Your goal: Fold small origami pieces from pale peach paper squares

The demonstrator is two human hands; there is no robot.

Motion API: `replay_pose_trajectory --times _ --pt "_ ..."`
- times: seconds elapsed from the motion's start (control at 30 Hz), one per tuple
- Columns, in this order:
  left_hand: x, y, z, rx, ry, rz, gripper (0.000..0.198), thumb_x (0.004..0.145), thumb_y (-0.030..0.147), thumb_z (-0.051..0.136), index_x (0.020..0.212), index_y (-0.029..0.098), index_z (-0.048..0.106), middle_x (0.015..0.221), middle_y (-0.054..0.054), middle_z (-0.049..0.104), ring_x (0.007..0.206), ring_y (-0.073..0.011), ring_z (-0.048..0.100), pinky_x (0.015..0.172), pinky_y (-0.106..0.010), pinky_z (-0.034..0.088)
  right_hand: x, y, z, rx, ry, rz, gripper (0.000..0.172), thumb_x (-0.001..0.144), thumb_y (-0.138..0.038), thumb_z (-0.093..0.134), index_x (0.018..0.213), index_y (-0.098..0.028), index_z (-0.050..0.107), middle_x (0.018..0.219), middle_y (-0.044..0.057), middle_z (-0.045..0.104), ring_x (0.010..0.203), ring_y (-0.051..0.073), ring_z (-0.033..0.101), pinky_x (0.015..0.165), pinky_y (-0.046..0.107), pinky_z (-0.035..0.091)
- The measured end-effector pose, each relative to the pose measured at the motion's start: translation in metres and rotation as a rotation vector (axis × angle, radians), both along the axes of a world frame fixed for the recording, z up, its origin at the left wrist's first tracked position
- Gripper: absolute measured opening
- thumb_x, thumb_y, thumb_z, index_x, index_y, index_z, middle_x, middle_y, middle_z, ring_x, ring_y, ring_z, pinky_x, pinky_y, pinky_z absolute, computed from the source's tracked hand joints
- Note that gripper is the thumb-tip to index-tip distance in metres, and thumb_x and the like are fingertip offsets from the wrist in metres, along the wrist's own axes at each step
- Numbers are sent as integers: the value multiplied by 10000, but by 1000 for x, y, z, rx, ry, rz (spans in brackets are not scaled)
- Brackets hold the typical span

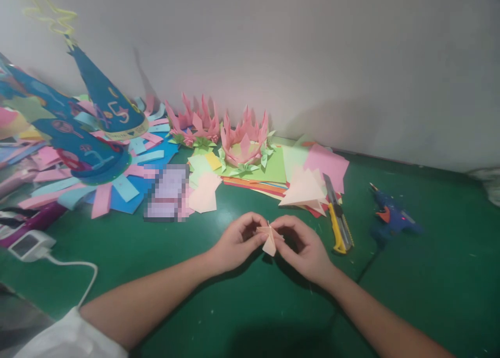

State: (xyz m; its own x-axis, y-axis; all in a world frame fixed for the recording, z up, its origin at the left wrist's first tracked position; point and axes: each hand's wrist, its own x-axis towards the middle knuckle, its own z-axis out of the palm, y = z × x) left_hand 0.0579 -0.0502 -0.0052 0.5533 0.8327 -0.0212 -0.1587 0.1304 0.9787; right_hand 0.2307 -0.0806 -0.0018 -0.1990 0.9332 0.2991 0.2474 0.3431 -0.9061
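Observation:
Between my two hands is a small folded piece of peach paper [269, 243], held just above the green table. My left hand [242, 241] pinches its left side, thumb in front and fingers behind. On the other side, my right hand [302, 246] grips the paper's right edge between thumb and fingers. One flap of the paper points down toward me. A yellow box cutter [339, 227] lies right of my right hand, and beyond my hands rest larger pale peach sheets [302, 188].
A blue glue gun [398, 214] with a cord stands at right. Behind are pink paper crowns [246, 142] with green leaves on stacked coloured paper [273, 165]. To the left are blue cone hats [105, 97], a blurred-out phone [166, 191] and a white charger [33, 245] with cable.

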Motion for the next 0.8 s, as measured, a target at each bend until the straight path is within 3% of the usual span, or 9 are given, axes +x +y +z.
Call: replay_pose_trajectory --times 0.33,0.5,0.63,0.8 --pt "0 -3 -1 145 67 -7 119 811 241 583 835 158 502 737 -14 555 762 -125 588 717 -248 462 0 3 2 -59 5 27 74 808 -242 614 840 -212 554 777 12 588 713 141 588 658 252 498" --pt "-3 -4 3 151 77 -11 146 792 249 601 864 145 528 821 -40 563 741 -116 564 710 -245 465 0 3 5 -88 15 26 87 812 -255 599 781 -206 534 733 2 560 670 136 567 614 243 476" --pt "-6 -3 5 141 4 -107 235 783 259 616 967 152 516 917 -57 554 827 -134 559 772 -269 465 1 3 3 -73 -22 -17 106 813 -251 589 754 -201 516 709 -3 541 641 129 547 587 236 453" --pt "-4 -1 1 131 36 -63 178 791 287 617 833 138 530 812 -27 527 745 -113 542 702 -248 454 -1 3 2 1 -76 11 121 808 -237 606 725 -199 526 689 -2 567 632 125 547 604 234 449"
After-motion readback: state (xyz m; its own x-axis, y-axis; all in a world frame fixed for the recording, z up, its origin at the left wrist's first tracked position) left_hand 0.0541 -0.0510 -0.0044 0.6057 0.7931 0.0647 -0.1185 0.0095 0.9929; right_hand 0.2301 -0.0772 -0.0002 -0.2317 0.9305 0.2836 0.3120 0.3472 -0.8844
